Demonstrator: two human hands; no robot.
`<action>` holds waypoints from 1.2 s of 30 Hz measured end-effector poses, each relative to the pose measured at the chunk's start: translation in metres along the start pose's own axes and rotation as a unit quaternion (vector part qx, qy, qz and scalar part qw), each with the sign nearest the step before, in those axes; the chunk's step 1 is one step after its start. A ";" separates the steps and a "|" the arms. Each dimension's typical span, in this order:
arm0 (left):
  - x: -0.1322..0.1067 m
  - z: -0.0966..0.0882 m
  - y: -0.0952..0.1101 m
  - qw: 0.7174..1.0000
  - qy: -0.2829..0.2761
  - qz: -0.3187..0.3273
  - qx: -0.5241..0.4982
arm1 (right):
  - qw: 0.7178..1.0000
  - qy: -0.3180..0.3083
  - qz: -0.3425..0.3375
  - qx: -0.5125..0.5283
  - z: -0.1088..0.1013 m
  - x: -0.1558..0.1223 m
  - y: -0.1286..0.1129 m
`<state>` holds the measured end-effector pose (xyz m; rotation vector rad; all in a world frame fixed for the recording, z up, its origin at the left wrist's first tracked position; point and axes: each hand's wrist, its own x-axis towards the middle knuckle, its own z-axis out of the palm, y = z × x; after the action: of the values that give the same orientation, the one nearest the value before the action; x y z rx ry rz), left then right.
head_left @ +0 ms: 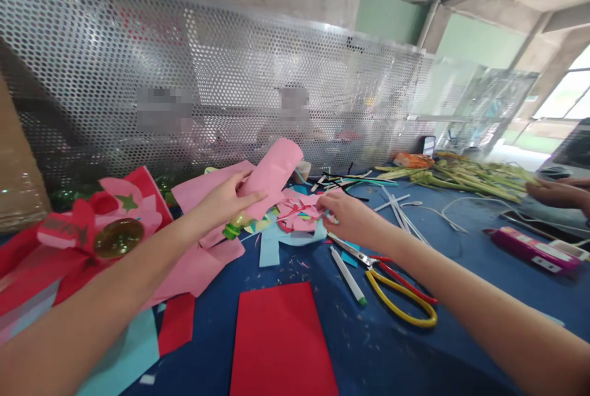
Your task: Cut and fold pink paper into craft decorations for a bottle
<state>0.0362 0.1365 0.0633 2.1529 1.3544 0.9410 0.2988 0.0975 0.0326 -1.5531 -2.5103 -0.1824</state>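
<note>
My left hand [237, 195] is closed on a curved sheet of pink paper [276, 168], raised over the table. Below that hand pokes a plastic bottle neck with a green cap [232, 230]; whether the paper wraps the bottle cannot be told. My right hand [338, 211] has its fingers curled together at the edge of a pile of pink and red paper scraps [297, 211]; what they pinch is hidden. Scissors [369, 261] with yellow and red handles lie under my right forearm, beside a white marker [346, 276] with a green end.
A red sheet [281, 340] lies in front. Red and pink paper pieces [138, 199] crowd the left. A perforated metal screen [258, 76] stands behind. Green stalks [474, 178], cables and a purple box [534, 250] are on the right, near another person's hand [553, 192].
</note>
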 end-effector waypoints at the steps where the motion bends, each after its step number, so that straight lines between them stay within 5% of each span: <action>1: -0.001 -0.002 0.001 1.000 0.001 0.002 -0.016 | 0.999 -0.013 -0.027 0.011 0.004 0.001 -0.004; 6: -0.010 -0.010 0.006 0.997 0.005 -0.010 -0.077 | 0.987 -0.078 -0.136 0.034 0.025 0.018 -0.023; 10: -0.019 -0.012 0.005 0.999 0.003 -0.026 -0.032 | 0.974 -0.107 -0.198 0.017 0.037 0.039 -0.038; 16: -0.038 -0.016 -0.001 0.996 -0.022 -0.066 0.060 | 0.975 -0.076 -0.210 0.001 0.057 0.056 -0.027; 23: -0.058 -0.022 0.004 0.944 -0.254 -0.029 0.209 | 0.995 -0.006 -0.088 0.051 0.073 0.070 0.000; 31: -0.050 -0.012 -0.012 0.948 -0.210 0.038 0.237 | 0.977 -0.024 -0.089 0.194 0.038 0.062 0.023; 36: -0.047 -0.009 -0.022 0.942 -0.179 0.035 0.281 | 0.976 -0.035 -0.009 0.216 0.008 0.031 0.050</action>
<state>0.0023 0.1039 0.0404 2.6327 1.4830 0.1534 0.3295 0.1480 0.0323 -1.3761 -2.3994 0.3962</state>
